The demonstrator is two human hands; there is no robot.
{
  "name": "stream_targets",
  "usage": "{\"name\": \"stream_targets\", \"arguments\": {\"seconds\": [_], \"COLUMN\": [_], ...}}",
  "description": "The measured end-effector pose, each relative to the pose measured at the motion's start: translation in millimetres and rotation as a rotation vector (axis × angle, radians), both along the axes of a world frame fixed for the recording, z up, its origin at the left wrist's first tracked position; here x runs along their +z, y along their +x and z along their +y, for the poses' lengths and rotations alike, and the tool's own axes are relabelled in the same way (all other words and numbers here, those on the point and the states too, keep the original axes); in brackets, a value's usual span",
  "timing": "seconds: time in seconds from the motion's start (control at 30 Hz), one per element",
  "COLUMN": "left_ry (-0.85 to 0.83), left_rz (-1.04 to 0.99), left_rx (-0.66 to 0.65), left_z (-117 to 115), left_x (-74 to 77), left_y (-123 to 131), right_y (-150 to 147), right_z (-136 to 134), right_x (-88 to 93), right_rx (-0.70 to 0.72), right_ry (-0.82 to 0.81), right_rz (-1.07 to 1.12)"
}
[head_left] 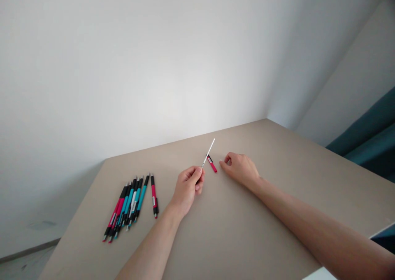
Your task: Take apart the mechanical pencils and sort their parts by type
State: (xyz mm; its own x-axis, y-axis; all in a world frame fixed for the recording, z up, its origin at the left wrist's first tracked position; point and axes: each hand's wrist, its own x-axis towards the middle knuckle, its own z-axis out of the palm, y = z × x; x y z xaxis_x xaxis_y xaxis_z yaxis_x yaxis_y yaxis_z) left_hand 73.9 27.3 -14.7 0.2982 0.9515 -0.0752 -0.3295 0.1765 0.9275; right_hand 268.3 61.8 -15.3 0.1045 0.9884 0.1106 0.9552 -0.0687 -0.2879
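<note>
My left hand (189,188) is closed in a pinch around the lower end of a pen refill (209,151). Its thin white tube slants up and to the right, and the end inside my fingers is hidden. Just behind the refill, a pink pen barrel (212,164) with a black clip lies on the table. To the right of that barrel, my right hand (240,168) rests low over the table with its fingers curled in. Whatever those fingers hold, if anything, is too small or hidden to make out.
On the left of the beige table (247,230) lies a row of several click pens (128,206) in pink, teal and white with black grips. One pink pen (154,195) lies slightly apart. A white wall borders the far edge; a teal curtain (370,136) hangs at right.
</note>
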Motion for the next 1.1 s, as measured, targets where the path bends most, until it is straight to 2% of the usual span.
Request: {"name": "stream_targets", "arguments": {"seconds": [0.27,0.43,0.5,0.57,0.67,0.73,0.9,1.1], "left_ry": [0.019,0.038,0.050,0.065,0.094,0.116,0.158,0.173], "left_rz": [0.023,0.062,0.090,0.134,0.226,0.287,0.379,0.418], "left_rx": [-0.007,-0.022,-0.026,-0.036,-0.061,-0.076,-0.078,-0.064], "left_z": [-1,-2,-2,-2,-4,-5,-7,-6], "left_x": [2.7,2.7,1.5,-0.2,-2.9,-4.0,-4.9,-5.9], "left_y": [1,1,1,2,4,5,4,2], "right_y": [-4,-5,-6,-7,-8,-9,-13,-4], "right_z": [4,-1,-9,-18,-27,-29,-24,-14], "right_x": [-5.4,1.4,7.7,13.6,18.3,18.8,16.2,15.9], "right_rx": [-0.007,0.031,0.104,0.236,0.477,0.524,0.439,0.208], "right_ry": [0.028,0.078,0.106,0.122,0.107,0.080,0.023,0.181], "right_rz": [0.038,0.139,0.205,0.340,0.759,0.930,1.027,1.164]}}
